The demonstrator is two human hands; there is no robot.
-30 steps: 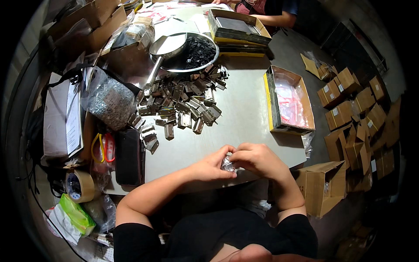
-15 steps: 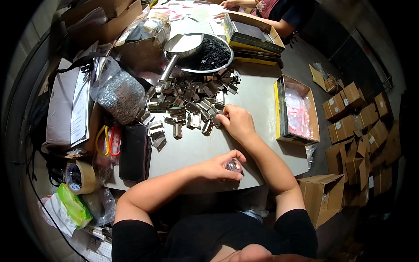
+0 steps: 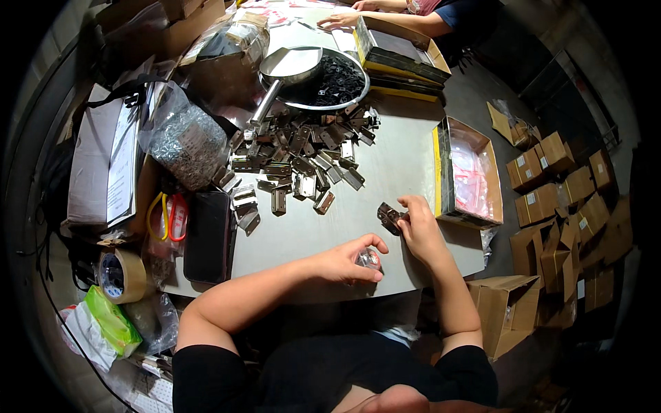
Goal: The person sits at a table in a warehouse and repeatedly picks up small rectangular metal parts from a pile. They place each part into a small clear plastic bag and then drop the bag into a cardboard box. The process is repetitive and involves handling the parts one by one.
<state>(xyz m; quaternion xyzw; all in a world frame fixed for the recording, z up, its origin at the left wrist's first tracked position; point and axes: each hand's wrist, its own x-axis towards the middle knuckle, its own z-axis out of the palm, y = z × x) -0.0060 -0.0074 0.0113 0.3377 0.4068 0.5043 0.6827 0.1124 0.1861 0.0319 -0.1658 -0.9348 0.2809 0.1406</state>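
Near the front edge of the table, my left hand (image 3: 339, 263) curls around a small clear plastic bag (image 3: 368, 259) with a bit of red on it. Its thumb and forefinger stand apart around the bag. To the right of it, my right hand (image 3: 423, 234) pinches a dark metal hinge (image 3: 390, 217) between thumb and fingers, just over the tabletop. Beyond both hands lies a loose pile of metal hinges (image 3: 301, 165), some shiny and some dark.
A metal bowl (image 3: 367, 86) of small black parts holds a scoop (image 3: 292, 63). At right, an open box (image 3: 437, 175) contains clear bags with red edges. A black case (image 3: 208, 237), scissors (image 3: 157, 215) and tape roll (image 3: 131, 277) line the left. Across the table, another person's hand (image 3: 337, 20) shows.
My right hand has moved from the pile toward me and to the right, bringing a hinge with it. My left hand stays in place with the bag.
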